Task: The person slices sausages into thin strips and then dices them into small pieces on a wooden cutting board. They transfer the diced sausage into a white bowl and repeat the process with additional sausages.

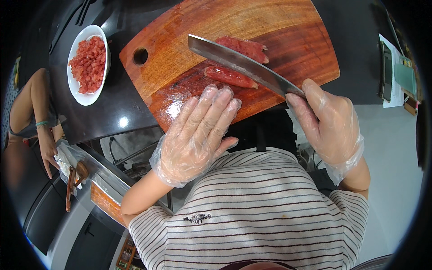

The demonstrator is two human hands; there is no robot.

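My left hand (195, 130), in a clear plastic glove, is held flat with fingers stretched over the near edge of a wooden cutting board (288, 20). Its fingertips are close to a shiny red sausage piece (229, 76); whether they touch the board I cannot tell. In my right hand (330, 123), also gloved, is the handle of a wide-bladed kitchen knife (245, 65), mostly hidden by the fingers. The blade slants to the far left between the near piece and more red sausage (247, 48) behind it, partly covering the latter.
Left of the board, a white oval bowl (108, 67) holds diced red meat (87, 63) on the dark table (123, 105). Another person's hand (47, 155) reaches toward a plastic bag (67, 157) at far left. A tablet-like dark object (385, 72) lies at the right.
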